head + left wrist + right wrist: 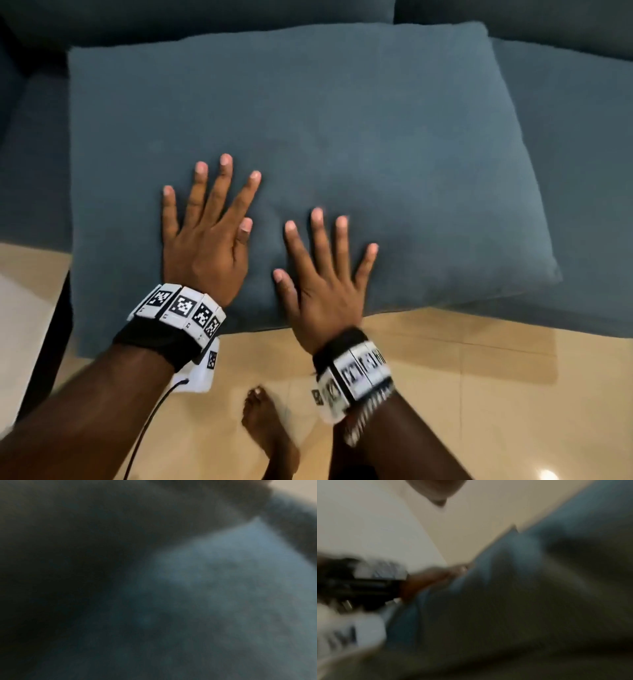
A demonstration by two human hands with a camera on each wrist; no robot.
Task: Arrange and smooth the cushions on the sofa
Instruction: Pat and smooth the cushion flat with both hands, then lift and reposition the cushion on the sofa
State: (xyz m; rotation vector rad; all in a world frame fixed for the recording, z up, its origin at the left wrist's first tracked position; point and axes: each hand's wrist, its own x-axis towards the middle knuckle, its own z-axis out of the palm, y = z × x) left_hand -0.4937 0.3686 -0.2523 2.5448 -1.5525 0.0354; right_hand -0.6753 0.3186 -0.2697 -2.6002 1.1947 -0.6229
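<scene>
Both palms are pressing flat on the big blue cushion (308, 137), which is lying on the sofa (582, 154) seat with its near edge hanging over the tiled floor (445, 377). Left hand (205, 246) and right hand (325, 291) are both spreading their fingers wide, gripping nothing. Pushing toward that overhang could probably tip it off. A bare foot (270, 431) is standing right below.
</scene>
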